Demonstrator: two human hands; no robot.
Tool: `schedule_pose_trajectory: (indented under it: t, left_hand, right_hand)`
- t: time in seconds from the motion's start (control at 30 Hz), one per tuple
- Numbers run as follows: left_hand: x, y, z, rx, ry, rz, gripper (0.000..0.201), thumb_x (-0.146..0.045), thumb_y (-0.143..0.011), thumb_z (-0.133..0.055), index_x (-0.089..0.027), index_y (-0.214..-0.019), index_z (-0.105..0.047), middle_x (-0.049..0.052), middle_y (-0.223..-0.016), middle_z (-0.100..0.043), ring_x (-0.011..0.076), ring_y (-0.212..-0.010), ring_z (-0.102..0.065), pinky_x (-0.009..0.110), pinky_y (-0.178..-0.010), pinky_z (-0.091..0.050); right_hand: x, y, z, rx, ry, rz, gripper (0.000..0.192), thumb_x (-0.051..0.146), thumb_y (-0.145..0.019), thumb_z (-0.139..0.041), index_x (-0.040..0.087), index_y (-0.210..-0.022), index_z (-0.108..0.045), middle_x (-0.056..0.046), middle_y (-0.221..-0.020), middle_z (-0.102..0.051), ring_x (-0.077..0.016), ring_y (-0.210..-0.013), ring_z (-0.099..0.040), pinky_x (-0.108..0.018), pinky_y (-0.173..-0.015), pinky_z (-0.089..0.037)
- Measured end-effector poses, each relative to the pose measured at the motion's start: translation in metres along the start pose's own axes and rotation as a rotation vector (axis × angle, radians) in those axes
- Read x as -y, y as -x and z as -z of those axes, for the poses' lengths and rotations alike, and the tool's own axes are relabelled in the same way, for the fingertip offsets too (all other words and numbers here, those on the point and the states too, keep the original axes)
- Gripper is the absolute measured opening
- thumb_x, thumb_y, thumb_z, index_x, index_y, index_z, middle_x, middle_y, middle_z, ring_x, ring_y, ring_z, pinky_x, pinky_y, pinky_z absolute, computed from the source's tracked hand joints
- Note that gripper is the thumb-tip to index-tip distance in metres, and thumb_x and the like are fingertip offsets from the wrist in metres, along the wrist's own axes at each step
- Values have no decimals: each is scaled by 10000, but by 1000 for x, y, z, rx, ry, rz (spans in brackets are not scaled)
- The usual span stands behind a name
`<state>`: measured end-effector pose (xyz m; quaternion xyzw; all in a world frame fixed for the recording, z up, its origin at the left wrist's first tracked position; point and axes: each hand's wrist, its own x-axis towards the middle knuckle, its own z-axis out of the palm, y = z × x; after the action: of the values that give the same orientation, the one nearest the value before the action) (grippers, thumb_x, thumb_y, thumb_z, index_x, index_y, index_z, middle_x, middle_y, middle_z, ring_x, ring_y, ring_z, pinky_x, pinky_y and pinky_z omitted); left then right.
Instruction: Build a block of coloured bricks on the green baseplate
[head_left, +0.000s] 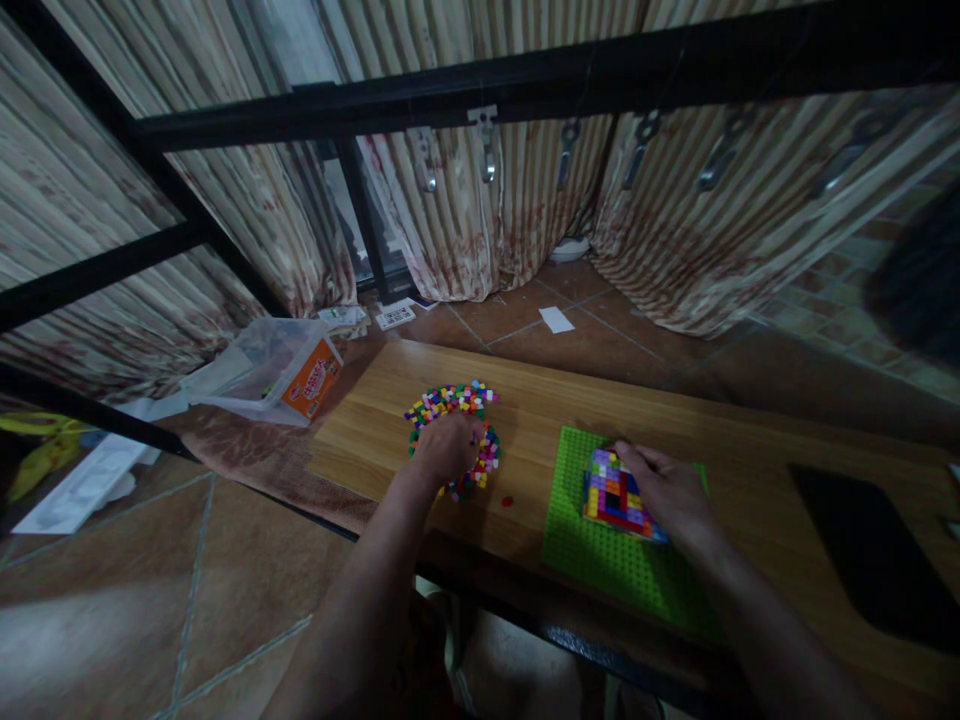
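Note:
My left hand (448, 447) is down in a pile of small multicoloured toy bricks (487, 482). Its fingers curl downward, and anything between them is hidden. A single red brick (508, 501) lies apart, to the right of the pile. My right hand (670, 492) grips the right side of a multicoloured brick build (604, 497), thumb along its upper edge. The build has a dark square gap near its middle. Beneath it is a green studded baseplate (568, 530); whether the build is pressed onto the studs I cannot tell.
The wooden table (360, 430) carries a flat black object (877, 555) at the right. Left of the table stands a clear plastic box (262, 370) with an orange label. A dark metal bar (450, 105) with hooks crosses above, before striped curtains (510, 220).

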<state>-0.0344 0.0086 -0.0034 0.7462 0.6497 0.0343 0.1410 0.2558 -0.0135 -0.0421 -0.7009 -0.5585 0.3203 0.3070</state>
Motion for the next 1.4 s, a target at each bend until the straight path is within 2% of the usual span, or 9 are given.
schedule_pose_trajectory:
  t: [0.17, 0.4, 0.57, 0.77, 0.9, 1.1, 1.27, 1.4]
  left_hand:
    - [-4, -1, -6, -28, -61, -2, 222, -214, -780, -580, -178, -967, -694, 87, -981, -721, 231, -958, -663, 306, -859, -503]
    - [-8, -5, -3, -28, -99, -11, 203, -221, -807, -558, -181, -963, -683, 85, -964, -720, 231, -945, -667, 298, -837, -495]
    - [-9, -8, -5, -33, -126, -19, 205, -215, -822, -535, -193, -964, -681, 83, -942, -721, 238, -946, -669, 301, -829, -491]
    - [-8, -10, -10, -23, -166, -23, 194, -172, -816, -513, -155, -952, -651, 101, -942, -715, 235, -933, -669, 307, -835, -493]
    - [-8, -8, -7, -45, -126, -40, 176, -170, -807, -529, -146, -951, -628, 108, -945, -712, 236, -949, -665, 305, -850, -483]
    - [-11, -7, 2, -85, 98, -98, 134, -193, -799, -537, -163, -911, -602, 48, -777, -690, 193, -777, -665, 274, -740, -484]
    - [-27, -7, -1, -64, 434, -266, 68, -179, -784, -544, -177, -849, -566, 10, -769, -655, 145, -724, -632, 244, -701, -486]
    - [-47, -2, -4, 48, 684, -355, 72, -199, -814, -547, -175, -880, -565, 13, -843, -655, 138, -810, -640, 252, -780, -498]
  right_hand:
    - [0, -1, 0, 2, -54, -26, 463, 590, -815, -501, 218, -863, -773, -21, -700, -743, -218, -659, -678, -303, -616, -477]
    - [4, -4, 2, -23, -171, -67, 467, 598, -803, -517, 213, -873, -772, -66, -891, -769, -245, -833, -701, -352, -781, -504]
    - [2, -5, 3, -43, -233, -83, 456, 601, -805, -524, 216, -843, -765, -73, -937, -768, -250, -902, -701, -380, -866, -497]
    - [-2, -6, 3, -39, -286, -84, 483, 621, -788, -544, 196, -860, -761, -85, -939, -766, -245, -868, -706, -368, -824, -516]
    - [0, -6, 4, -45, -326, -96, 480, 614, -783, -554, 185, -861, -753, -89, -921, -766, -234, -838, -706, -352, -787, -522]
    - [8, -4, 4, -105, -358, -29, 442, 585, -789, -563, 183, -828, -743, -84, -865, -765, -233, -833, -701, -356, -794, -519]
    - [17, 5, 1, -100, -339, 176, 333, 493, -822, -572, 207, -863, -738, -49, -911, -756, -219, -896, -679, -341, -832, -495]
    - [27, 16, 0, -49, -285, 367, 213, 376, -852, -583, 235, -926, -724, -30, -946, -728, -189, -897, -660, -328, -837, -487]
